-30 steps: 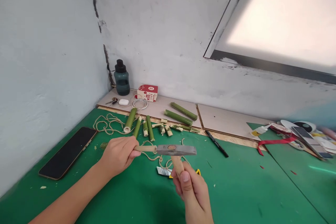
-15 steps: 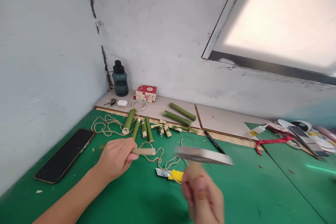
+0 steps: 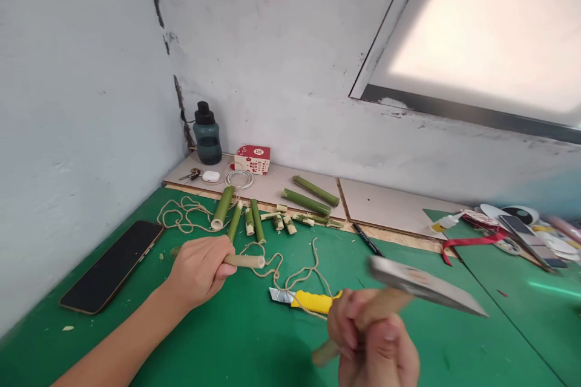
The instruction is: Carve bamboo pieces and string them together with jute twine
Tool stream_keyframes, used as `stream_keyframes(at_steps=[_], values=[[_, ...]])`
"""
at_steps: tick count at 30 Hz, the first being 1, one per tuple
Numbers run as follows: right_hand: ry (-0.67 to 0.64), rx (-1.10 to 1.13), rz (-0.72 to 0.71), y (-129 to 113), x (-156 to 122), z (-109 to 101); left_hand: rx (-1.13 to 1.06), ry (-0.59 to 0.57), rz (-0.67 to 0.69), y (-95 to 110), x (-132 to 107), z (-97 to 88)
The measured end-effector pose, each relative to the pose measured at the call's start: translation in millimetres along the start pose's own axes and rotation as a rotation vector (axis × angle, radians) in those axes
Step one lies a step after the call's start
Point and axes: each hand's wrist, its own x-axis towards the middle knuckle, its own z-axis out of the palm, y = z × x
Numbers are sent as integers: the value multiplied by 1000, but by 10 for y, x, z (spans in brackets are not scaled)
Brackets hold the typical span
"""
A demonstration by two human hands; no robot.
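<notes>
My left hand [image 3: 202, 269] is closed around a thin pale bamboo tube [image 3: 247, 261], whose hollow end points right. In my right hand [image 3: 374, 335] is a hammer [image 3: 426, 285] with a wooden handle, raised over the table; its steel head is blurred a little and tilts down to the right. Between the hands lies a yellow utility knife [image 3: 313, 301] with its blade toward the left. A length of twine [image 3: 295, 281] loops across and beside the knife. Just beyond my left hand are several cut green bamboo pieces [image 3: 257, 224].
A phone [image 3: 113, 266] lies left on the green table [image 3: 236, 344]. Along the back board [image 3: 385, 208] stand a water bottle [image 3: 207, 136] and a red-and-white box [image 3: 252, 160]. A black marker [image 3: 367, 239], a glue bottle [image 3: 445, 223] and red ribbon [image 3: 474, 240] lie toward the right.
The hammer has swung to the right with my right hand, uncovering more of the knife's yellow handle. My left hand and the bamboo tube have shifted slightly left in view.
</notes>
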Motion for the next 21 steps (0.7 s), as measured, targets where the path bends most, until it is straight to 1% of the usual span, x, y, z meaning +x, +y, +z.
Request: stream_keyframes(at_steps=[3,4,7,8,11,12,15,16,19,20,21], values=[[-95,-160,103,13,-24,0,23,-25,2,-16,-12,6],[-89,-151,100,13,-24,-5,43,-31,-5,-27,-16,4],[28,-11,10,2,-10,-12,72,-37,-17,-54,-23,-9],[24,-18,18,1,-9,-6,65,-34,-12,-56,-23,-11],[-126,-152,127,12,-19,23,59,-34,-9,-37,-16,-1],[-140,-156,127,21,-24,27,66,-38,-12,-24,-11,7],[-14,-7,10,41,-19,15,54,-46,3,19,4,26],[-4,6,12,41,-8,8,39,-46,12,29,8,27],[-111,-82,121,6,53,-9,34,-36,13,22,13,8],[-113,-83,119,-14,78,-16,51,-35,4,10,13,-2],[-64,-37,71,-35,101,-22,71,-32,-3,-5,13,-13]])
